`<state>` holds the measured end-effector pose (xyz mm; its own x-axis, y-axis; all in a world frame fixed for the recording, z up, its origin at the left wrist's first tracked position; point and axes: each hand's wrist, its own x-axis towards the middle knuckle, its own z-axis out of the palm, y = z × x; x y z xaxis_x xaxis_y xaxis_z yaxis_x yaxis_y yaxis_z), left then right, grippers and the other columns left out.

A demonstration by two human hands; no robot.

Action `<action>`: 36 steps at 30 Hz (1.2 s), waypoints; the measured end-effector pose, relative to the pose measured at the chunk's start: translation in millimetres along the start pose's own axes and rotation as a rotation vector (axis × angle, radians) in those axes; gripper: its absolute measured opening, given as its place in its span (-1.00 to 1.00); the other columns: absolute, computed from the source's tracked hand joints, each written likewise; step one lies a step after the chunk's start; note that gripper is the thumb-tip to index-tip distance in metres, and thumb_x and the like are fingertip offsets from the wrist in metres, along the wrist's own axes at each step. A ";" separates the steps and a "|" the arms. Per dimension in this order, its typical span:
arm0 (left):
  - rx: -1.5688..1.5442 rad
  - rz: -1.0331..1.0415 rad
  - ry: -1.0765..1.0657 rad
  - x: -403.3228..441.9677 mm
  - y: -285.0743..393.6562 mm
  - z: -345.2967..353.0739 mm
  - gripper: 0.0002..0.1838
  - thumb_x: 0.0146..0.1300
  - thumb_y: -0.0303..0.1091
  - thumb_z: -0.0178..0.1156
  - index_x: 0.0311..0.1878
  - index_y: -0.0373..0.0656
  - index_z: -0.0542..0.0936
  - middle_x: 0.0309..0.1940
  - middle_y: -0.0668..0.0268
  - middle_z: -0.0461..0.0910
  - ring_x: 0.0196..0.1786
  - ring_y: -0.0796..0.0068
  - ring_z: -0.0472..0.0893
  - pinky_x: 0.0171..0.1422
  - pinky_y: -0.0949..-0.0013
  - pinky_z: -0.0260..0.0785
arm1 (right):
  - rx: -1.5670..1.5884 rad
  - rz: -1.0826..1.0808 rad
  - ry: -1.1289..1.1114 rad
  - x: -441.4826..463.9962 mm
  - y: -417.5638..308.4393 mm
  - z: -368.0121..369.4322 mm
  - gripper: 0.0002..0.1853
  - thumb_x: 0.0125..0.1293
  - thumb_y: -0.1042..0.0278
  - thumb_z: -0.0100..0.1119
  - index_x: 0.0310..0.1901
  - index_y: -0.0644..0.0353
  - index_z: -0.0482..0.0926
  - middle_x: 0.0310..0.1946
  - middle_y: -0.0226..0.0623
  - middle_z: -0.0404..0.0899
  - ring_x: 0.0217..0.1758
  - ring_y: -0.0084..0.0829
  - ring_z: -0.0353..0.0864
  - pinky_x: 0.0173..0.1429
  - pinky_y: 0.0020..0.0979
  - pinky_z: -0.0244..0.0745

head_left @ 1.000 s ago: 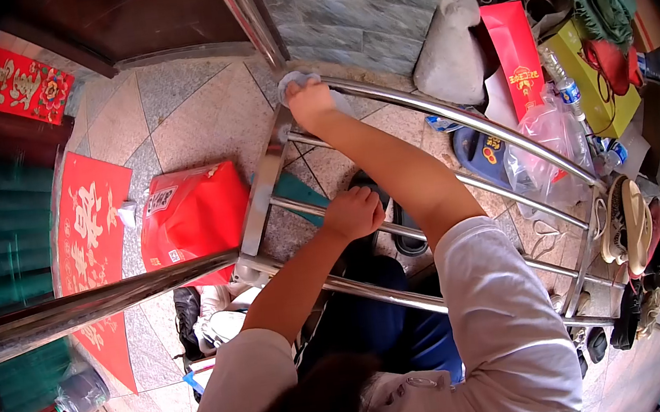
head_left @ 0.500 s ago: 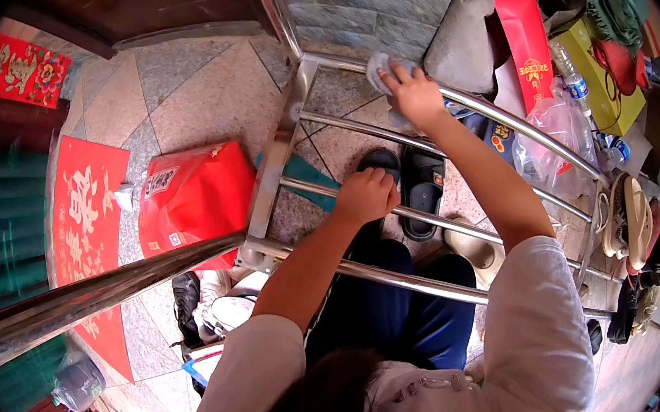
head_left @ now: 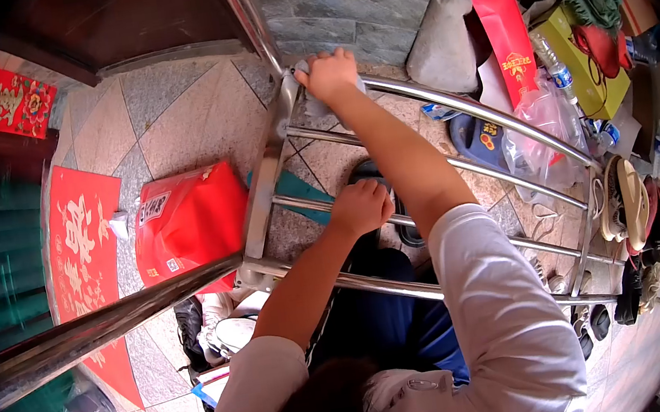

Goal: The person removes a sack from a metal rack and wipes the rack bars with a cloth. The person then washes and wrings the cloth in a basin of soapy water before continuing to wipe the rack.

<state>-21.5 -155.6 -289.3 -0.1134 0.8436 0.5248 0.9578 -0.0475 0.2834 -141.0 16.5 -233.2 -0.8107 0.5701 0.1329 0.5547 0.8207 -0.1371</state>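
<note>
A metal rack (head_left: 449, 97) with several shiny tubular bars stands in front of me. My left hand (head_left: 363, 206) is closed around one of its middle bars. At the far rail, close to the left corner post, my right hand (head_left: 331, 75) presses a greyish cloth (head_left: 317, 108) around the tube. Most of the cloth is hidden under the fingers. Below the bars, dark slippers (head_left: 410, 233) lie on the floor, partly covered by my arms.
Left of the rack stands a red bag (head_left: 195, 224), with a red paper banner (head_left: 85, 246) beyond it. To the right are a clear plastic bag (head_left: 541, 132), a yellow-green box (head_left: 578, 61) and hanging shoes (head_left: 633, 199). A stone wall (head_left: 346, 12) rises behind.
My right hand has slid the cloth leftward along the far rail to the corner post. The left hand keeps its hold on the middle bar. The view has shifted slightly.
</note>
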 end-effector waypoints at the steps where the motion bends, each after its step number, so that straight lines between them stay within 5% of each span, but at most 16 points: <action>1: -0.012 -0.016 -0.015 1.8 0.4 3.0 -0.86 -0.12 -0.30 0.13 -0.62 -0.12 0.42 -0.63 0.31 0.38 -0.54 0.33 0.45 -0.51 0.30 0.34 | -0.053 -0.003 0.023 8.3 -4.5 5.7 -0.56 0.18 -0.12 -0.08 -0.20 0.06 0.60 -0.10 -0.33 0.53 0.00 -0.20 0.46 -0.07 -0.17 0.44; 4: -0.019 -0.004 -0.071 1.4 0.0 1.0 -0.85 -0.12 -0.33 0.13 -0.63 -0.12 0.37 -0.63 0.29 0.36 -0.54 0.33 0.44 -0.51 0.29 0.33 | -0.055 0.023 0.137 6.7 2.8 15.9 -0.58 0.16 -0.09 -0.06 -0.30 0.08 0.61 -0.12 -0.29 0.54 -0.01 -0.21 0.46 -0.07 -0.20 0.45; 7: -0.001 -0.051 -0.097 6.3 4.4 -4.6 -0.85 -0.13 -0.36 0.12 -0.65 -0.12 0.36 -0.64 0.28 0.33 -0.55 0.32 0.43 -0.51 0.29 0.33 | 0.196 0.140 -0.014 -7.1 35.8 12.3 -0.60 0.14 -0.07 -0.04 -0.29 0.09 0.61 -0.17 -0.29 0.56 -0.03 -0.21 0.48 -0.08 -0.22 0.46; 8: -0.038 -0.076 -0.133 7.3 5.3 -8.0 -0.89 -0.08 -0.41 0.14 -0.58 -0.15 0.41 -0.61 0.25 0.36 -0.51 0.26 0.47 -0.49 0.29 0.37 | 0.189 0.129 0.124 -18.6 52.2 13.9 -0.60 0.07 -0.04 0.03 -0.32 0.12 0.63 -0.26 -0.29 0.59 -0.08 -0.23 0.51 -0.14 -0.23 0.47; 15: -0.021 -0.052 -0.135 9.4 7.0 -6.5 -0.83 -0.09 -0.41 0.13 -0.66 -0.14 0.34 -0.66 0.27 0.29 -0.58 0.27 0.43 -0.53 0.29 0.35 | 0.044 0.237 0.298 -127.2 229.4 -28.3 -0.66 0.03 0.00 0.05 -0.37 0.12 0.60 -0.37 -0.22 0.59 -0.21 -0.21 0.54 -0.17 -0.22 0.48; 21: -0.033 -0.041 -0.139 13.2 8.8 -9.2 -0.83 -0.08 -0.42 0.11 -0.66 -0.15 0.34 -0.66 0.26 0.30 -0.60 0.24 0.42 -0.54 0.28 0.33 | -0.023 0.472 0.185 -187.0 338.9 -59.3 -0.62 0.07 -0.03 0.01 -0.34 0.13 0.59 -0.32 -0.18 0.58 -0.17 -0.18 0.53 -0.12 -0.18 0.46; 29: -0.020 -0.053 -0.181 14.3 13.2 -8.1 -0.84 -0.05 -0.41 0.10 -0.64 -0.16 0.34 -0.65 0.24 0.31 -0.56 0.22 0.44 -0.53 0.26 0.33 | -0.077 0.526 0.110 -165.7 291.5 -57.5 -0.60 0.09 -0.03 -0.05 -0.33 0.15 0.60 -0.28 -0.25 0.58 -0.06 -0.23 0.49 -0.05 -0.20 0.45; 36: -0.017 -0.044 -0.177 9.4 10.1 -7.3 -0.85 -0.04 -0.38 0.08 -0.63 -0.15 0.36 -0.64 0.24 0.35 -0.54 0.21 0.45 -0.51 0.25 0.34 | 0.025 0.351 0.413 -114.2 192.1 -11.8 -0.69 -0.03 0.02 0.13 -0.43 0.11 0.60 -0.41 -0.32 0.55 -0.19 -0.30 0.47 -0.13 -0.24 0.39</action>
<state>-14.8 -152.1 -275.6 -0.1056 0.9258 0.3630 0.9483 -0.0162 0.3171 60.3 109.5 -263.1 -0.4336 0.7815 0.4487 0.7703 0.5798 -0.2654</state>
